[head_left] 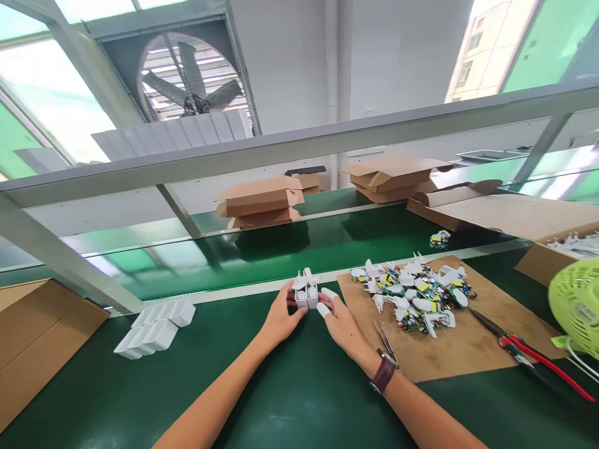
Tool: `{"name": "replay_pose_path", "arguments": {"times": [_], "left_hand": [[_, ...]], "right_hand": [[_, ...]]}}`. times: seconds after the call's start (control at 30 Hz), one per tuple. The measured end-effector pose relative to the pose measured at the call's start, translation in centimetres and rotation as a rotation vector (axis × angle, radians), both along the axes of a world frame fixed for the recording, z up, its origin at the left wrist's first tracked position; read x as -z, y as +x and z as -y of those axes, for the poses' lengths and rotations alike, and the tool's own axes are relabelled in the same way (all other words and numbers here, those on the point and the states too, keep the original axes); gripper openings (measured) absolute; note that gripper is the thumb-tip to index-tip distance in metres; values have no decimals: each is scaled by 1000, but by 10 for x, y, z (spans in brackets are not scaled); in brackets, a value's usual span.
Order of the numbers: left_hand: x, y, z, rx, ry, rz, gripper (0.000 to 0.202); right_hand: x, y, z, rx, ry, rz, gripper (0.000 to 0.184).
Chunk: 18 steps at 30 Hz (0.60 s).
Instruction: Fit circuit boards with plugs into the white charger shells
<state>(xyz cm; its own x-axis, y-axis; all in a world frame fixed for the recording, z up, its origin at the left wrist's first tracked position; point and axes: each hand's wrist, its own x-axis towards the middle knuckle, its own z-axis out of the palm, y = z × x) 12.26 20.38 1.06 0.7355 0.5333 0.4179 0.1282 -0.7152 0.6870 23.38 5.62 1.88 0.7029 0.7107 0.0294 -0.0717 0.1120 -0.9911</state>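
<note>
Between my two hands are white charger housings (307,300) standing side by side, with white plug pieces in or on their open tops. My left hand (282,313) is closed on their left side, fingers behind and thumb in front. My right hand (341,321), with white covers on its fingertips, is closed against their right side. A pile of loose white plug parts and small circuit boards (414,290) lies on a brown cardboard sheet (505,312) to the right. To the left, several empty white housings (156,330) stand grouped on the green table (290,399).
Tweezers (387,344) and red-handled pliers (528,355) lie on the cardboard at the right. Beside them stands a green fan (578,305). A cardboard box (42,343) is at far left; folded cartons (264,202) lie beyond the metal frame (281,146).
</note>
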Motion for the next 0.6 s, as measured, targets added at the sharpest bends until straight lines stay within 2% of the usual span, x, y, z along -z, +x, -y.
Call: {"name": "replay_pose_path", "arguments": {"times": [0.07, 0.17, 0.23, 0.33, 0.43, 0.47, 0.5, 0.6], "left_hand": [[4, -9, 2, -25, 55, 10, 67], [3, -42, -8, -122, 167, 2, 62], [-7, -74, -25, -231, 248, -13, 52], [-32, -128, -54, -434, 349, -22, 40], [-52, -176, -83, -621, 401, -23, 35], [-55, -189, -92, -718, 468, -106, 31], [-55, -199, -102, -766, 522, -184, 27], [-45, -207, -124, -732, 609, -261, 30]], "right_hand": [[-1, 0, 2, 9, -2, 21, 48], [-4, -5, 8, 48, -6, 138, 52], [-6, -11, 13, 31, -12, 251, 51], [-11, -25, 21, -42, -3, 436, 47], [-17, -37, 25, -64, 65, 651, 45], [-18, -39, 25, -64, 90, 716, 45], [-19, -40, 24, -60, 106, 771, 44], [-21, -39, 22, -51, 95, 867, 46]]}}
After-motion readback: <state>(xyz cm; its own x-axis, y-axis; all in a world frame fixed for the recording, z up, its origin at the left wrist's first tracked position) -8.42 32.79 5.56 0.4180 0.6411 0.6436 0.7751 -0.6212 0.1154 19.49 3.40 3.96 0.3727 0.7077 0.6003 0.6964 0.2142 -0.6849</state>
